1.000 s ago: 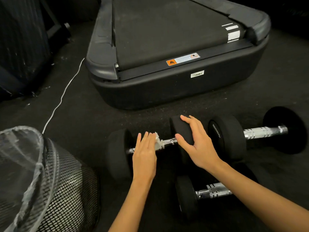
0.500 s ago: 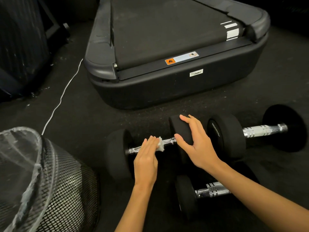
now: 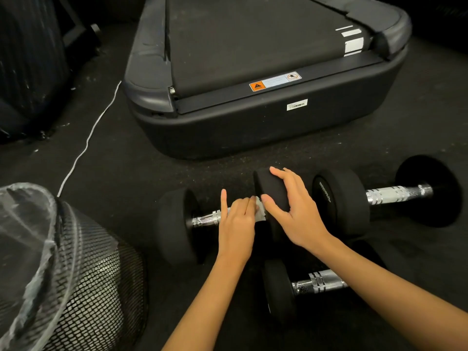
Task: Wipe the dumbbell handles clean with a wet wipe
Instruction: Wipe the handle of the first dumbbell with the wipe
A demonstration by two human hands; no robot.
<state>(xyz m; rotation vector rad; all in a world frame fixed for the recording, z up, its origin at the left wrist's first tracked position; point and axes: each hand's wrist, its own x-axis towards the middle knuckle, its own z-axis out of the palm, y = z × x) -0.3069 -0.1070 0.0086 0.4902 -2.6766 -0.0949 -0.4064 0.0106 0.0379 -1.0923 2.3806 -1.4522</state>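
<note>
Three black dumbbells with chrome handles lie on the dark floor. On the left dumbbell [image 3: 177, 224], my left hand [image 3: 236, 224] presses a white wet wipe [image 3: 259, 211] around the right end of its chrome handle [image 3: 206, 219]. The index finger sticks up. My right hand [image 3: 293, 211] grips that dumbbell's right weight head [image 3: 271, 188] from above, thumb on its inner face. A second dumbbell [image 3: 390, 195] lies to the right. A third dumbbell [image 3: 316, 283] lies nearer me, partly under my right forearm.
The rear end of a black treadmill [image 3: 253, 127] stands just beyond the dumbbells. A black mesh waste bin [image 3: 83, 279] with a clear plastic liner stands at the lower left. A white cable [image 3: 86, 145] runs across the floor at the left.
My left hand has slid the wipe to the right along the handle, up against the right weight head, baring more chrome at the left. My right hand has stayed on the weight head.
</note>
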